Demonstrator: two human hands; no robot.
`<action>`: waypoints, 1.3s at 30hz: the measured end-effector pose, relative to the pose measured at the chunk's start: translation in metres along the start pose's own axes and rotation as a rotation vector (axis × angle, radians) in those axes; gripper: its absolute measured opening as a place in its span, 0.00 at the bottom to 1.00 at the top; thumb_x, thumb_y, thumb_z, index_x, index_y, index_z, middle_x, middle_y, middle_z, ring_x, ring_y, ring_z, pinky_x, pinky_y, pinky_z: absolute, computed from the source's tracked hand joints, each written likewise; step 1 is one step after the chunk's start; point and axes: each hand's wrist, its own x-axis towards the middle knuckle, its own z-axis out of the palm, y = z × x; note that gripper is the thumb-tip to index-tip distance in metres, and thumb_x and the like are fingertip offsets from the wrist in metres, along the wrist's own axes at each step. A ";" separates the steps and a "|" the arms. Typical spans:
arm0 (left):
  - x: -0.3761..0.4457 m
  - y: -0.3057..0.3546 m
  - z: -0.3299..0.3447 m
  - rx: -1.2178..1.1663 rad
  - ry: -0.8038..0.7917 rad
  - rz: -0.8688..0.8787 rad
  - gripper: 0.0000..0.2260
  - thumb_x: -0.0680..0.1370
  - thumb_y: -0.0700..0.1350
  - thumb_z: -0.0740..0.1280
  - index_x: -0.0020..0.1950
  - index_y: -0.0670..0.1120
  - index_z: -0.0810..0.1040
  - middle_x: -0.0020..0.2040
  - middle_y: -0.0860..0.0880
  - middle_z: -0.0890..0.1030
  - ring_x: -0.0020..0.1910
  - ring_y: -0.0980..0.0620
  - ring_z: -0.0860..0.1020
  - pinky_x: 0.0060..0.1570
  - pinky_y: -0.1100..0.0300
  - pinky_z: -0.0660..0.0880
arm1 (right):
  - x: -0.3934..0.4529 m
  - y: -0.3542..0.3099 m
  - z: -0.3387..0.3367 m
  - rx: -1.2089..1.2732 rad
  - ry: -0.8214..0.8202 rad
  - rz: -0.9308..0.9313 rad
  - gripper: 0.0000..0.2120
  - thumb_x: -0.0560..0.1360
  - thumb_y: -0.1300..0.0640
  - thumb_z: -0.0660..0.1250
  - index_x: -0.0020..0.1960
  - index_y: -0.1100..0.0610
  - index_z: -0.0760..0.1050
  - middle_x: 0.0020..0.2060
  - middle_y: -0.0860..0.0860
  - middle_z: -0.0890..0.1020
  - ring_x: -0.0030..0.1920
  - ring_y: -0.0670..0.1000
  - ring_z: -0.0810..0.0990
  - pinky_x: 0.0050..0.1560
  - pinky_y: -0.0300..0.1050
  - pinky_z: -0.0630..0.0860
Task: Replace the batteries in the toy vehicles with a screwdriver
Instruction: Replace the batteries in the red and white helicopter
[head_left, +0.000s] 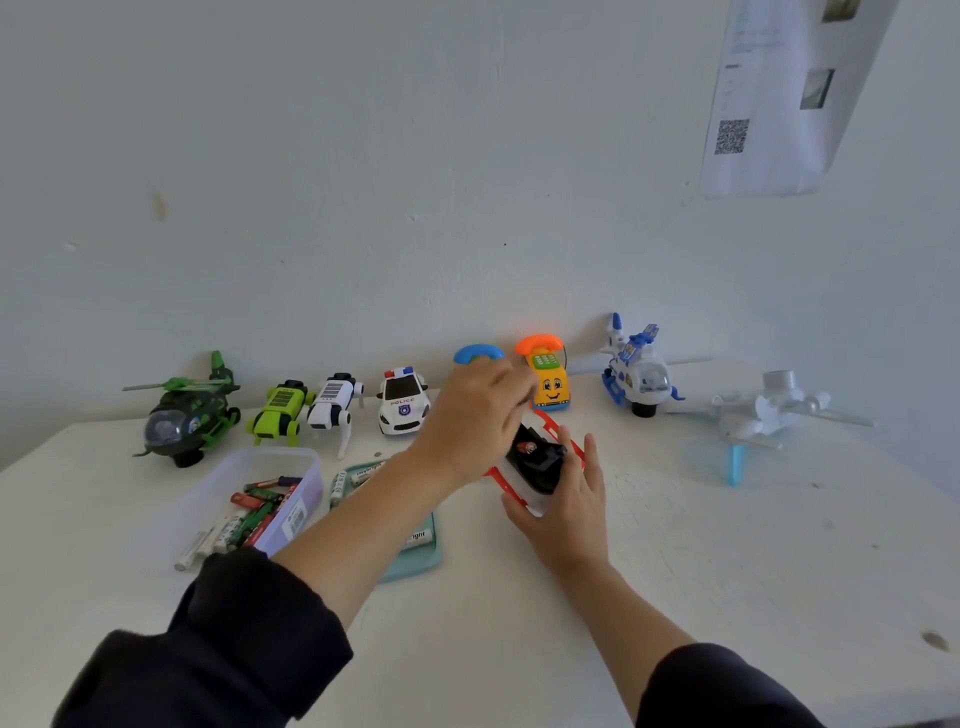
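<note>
Mid-frame, the red-and-white toy vehicle lies upside down on the counter, dark underside up. My right hand steadies it, fingers straight along its side; my left hand hovers over it, fingers curled and blurred — whether it pinches a screwdriver or battery, I cannot tell. Step, I judge: working the battery compartment. Next calls for a steady tool tip. Count along the wall — seven toys standing; one clear tub of batteries, one teal tray.

left sleeve: dark, pushed up | right sleeve: dark, pushed up
</note>
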 end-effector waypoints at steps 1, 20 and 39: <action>-0.001 0.000 0.002 -0.018 -0.163 -0.081 0.04 0.76 0.39 0.62 0.47 0.43 0.76 0.40 0.47 0.78 0.41 0.47 0.75 0.40 0.57 0.68 | 0.000 0.000 0.000 0.001 0.003 0.000 0.43 0.66 0.46 0.74 0.73 0.61 0.60 0.73 0.54 0.63 0.76 0.56 0.50 0.73 0.58 0.57; -0.010 -0.045 -0.026 -0.069 -0.212 -0.644 0.06 0.76 0.48 0.66 0.39 0.50 0.77 0.31 0.58 0.77 0.32 0.59 0.74 0.34 0.62 0.68 | -0.002 -0.008 -0.006 -0.008 0.026 -0.016 0.44 0.68 0.47 0.74 0.75 0.60 0.56 0.72 0.54 0.65 0.76 0.57 0.50 0.74 0.54 0.49; -0.103 -0.120 -0.075 0.365 -1.038 -0.714 0.03 0.75 0.47 0.64 0.44 0.53 0.78 0.42 0.54 0.76 0.41 0.54 0.74 0.42 0.60 0.72 | -0.002 -0.005 0.000 -0.089 0.055 -0.024 0.45 0.65 0.47 0.76 0.73 0.62 0.60 0.69 0.57 0.69 0.74 0.60 0.55 0.72 0.60 0.57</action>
